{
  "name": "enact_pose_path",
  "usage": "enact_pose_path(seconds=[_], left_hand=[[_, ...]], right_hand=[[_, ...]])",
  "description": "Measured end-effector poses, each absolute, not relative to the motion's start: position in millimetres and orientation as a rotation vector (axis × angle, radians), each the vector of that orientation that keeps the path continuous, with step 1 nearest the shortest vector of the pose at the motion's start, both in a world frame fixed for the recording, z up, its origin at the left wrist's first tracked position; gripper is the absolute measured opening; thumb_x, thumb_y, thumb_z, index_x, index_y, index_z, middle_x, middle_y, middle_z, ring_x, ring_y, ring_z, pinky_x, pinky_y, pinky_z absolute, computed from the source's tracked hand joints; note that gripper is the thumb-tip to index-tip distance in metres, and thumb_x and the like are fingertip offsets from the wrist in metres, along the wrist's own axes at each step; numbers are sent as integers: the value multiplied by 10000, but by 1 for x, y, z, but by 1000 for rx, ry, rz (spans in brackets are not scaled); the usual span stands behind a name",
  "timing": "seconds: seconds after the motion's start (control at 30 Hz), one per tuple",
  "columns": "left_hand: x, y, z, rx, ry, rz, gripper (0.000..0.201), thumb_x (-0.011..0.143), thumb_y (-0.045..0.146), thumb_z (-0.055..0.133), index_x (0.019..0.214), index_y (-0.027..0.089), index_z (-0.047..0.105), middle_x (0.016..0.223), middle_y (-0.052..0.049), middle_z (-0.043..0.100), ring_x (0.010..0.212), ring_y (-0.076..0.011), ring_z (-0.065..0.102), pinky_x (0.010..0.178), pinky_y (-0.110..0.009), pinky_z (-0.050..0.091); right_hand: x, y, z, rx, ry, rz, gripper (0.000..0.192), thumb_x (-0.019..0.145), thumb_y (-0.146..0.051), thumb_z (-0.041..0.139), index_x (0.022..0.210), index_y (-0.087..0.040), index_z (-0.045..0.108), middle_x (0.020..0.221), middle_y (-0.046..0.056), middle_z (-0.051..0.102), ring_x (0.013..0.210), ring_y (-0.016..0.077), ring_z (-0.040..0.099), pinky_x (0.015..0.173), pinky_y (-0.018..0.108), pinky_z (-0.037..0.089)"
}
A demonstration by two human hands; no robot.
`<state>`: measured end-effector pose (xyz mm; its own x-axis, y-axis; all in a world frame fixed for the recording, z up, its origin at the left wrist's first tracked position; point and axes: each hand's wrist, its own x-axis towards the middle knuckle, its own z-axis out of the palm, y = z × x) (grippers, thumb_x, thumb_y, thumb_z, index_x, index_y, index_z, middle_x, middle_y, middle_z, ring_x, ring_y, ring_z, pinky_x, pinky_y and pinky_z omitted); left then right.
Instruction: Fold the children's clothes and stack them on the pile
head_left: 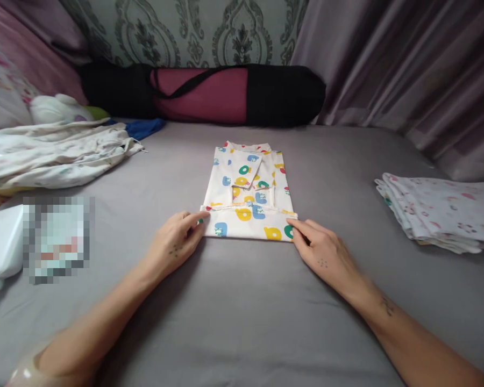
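Note:
A small white garment [248, 193] printed with blue, yellow and green letters lies folded into a narrow rectangle on the grey bed sheet [242, 312]. Its near end is turned up in a fold. My left hand [175, 244] pinches the left corner of that fold between thumb and fingers. At the right corner my right hand [322, 252] grips the same fold. Both forearms reach in from the bottom of the view.
A stack of folded printed cloths [439, 212] sits at the right. Loose pale garments [52, 153] lie heaped at the left, above a white object [0, 242]. A black and maroon long bag [210, 94] lies along the wall behind. Curtains hang at right.

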<state>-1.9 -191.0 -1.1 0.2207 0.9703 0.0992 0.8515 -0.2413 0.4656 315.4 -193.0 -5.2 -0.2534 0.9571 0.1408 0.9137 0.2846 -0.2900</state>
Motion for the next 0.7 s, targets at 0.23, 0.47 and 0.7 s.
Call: enact_pose_path(seconds=[0.23, 0.47, 0.7], left_hand=[[-10, -192, -1, 2354, 1739, 618, 351, 971, 373, 405, 1220, 228, 605, 1022, -92, 591, 920, -210, 577, 817, -353, 491], [12, -190, 15, 2619, 1331, 459, 432, 1013, 292, 273, 1403, 176, 417, 1436, -132, 482, 1353, -246, 409, 1107, -460, 342], [38, -168, -12, 2591, 1443, 277, 530, 1014, 410, 252, 1465, 160, 369, 1565, -107, 297, 1466, -246, 190, 1196, -463, 150]], right_hand=[[322, -190, -1, -1642, -2286, 127, 364, 981, -298, 378, 1233, -218, 628, 939, 71, 697, 792, 211, 659, 704, 318, 512], [299, -177, 28, -957, -2831, 154, 478, 1001, -312, 358, 1461, -188, 400, 1501, 96, 420, 1414, 253, 311, 1160, 483, 246], [284, -140, 11, -614, -3038, 466, 591, 988, -377, 385, 1527, -187, 235, 1585, 66, 239, 1481, 215, 91, 1208, 489, 79]])
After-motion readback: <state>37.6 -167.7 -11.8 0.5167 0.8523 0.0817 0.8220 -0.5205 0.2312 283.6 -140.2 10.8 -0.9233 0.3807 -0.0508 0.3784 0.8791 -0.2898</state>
